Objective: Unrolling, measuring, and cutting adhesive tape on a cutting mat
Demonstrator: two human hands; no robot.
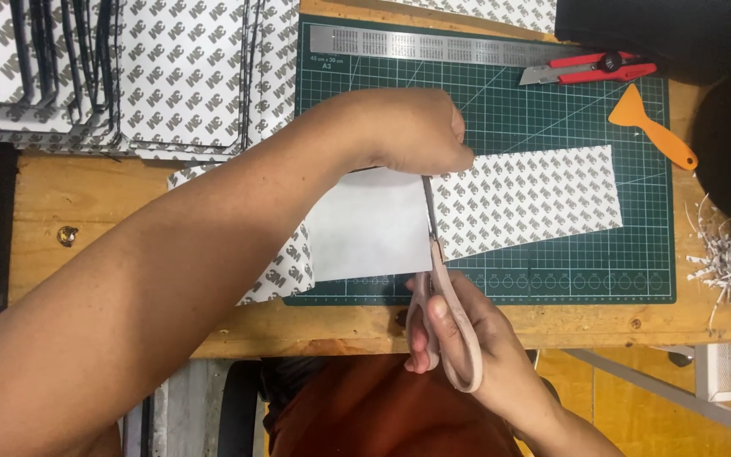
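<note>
hands: left hand [412, 127] pins sheet [526, 199] | right hand [458, 338] scissors [442, 288] mid-edge

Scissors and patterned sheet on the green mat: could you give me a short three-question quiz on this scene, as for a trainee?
1. True or false: the right hand holds the scissors.
2. What does the left hand press down? A) the orange scraper B) the patterned sheet C) the red utility knife
3. Which tool lies along the top edge of the cutting mat?

Key
1. True; the blades are cutting into the sheet.
2. B.
3. The metal ruler.
</note>
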